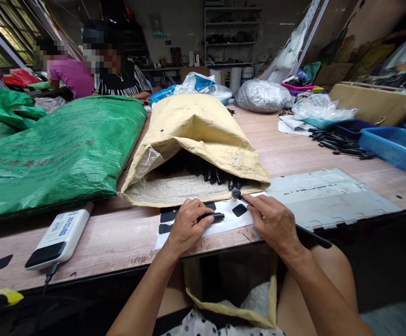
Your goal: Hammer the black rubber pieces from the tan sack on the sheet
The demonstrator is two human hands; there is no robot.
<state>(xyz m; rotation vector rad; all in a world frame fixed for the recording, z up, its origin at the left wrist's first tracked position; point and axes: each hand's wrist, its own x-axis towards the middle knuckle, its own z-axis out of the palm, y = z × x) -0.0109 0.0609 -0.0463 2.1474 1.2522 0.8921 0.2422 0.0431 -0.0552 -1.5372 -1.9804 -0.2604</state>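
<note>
My left hand (190, 224) is closed around a short black tube (217, 216), pen-like in shape, just above a white sheet (223, 227) with black rounded stickers. My right hand (271, 221) pinches a black piece with a round, disc-like head (237, 193) between thumb and fingers. Behind that hand a black rod (316, 237) sticks out; whether it belongs to the same piece is hidden. One black sticker (239, 210) lies on the sheet between my hands. Right in front, a yellow woven sack (203, 116) lies with its mouth towards me, several black tubes (216, 176) inside.
A green sack (59, 154) and a white power bank (61, 238) with a cable lie left. Right are a grey plastic sheet (332, 198), a pile of black pieces (342, 142) and a blue basket (395, 144). Another open sack (230, 310) rests on my lap. Two people sit across.
</note>
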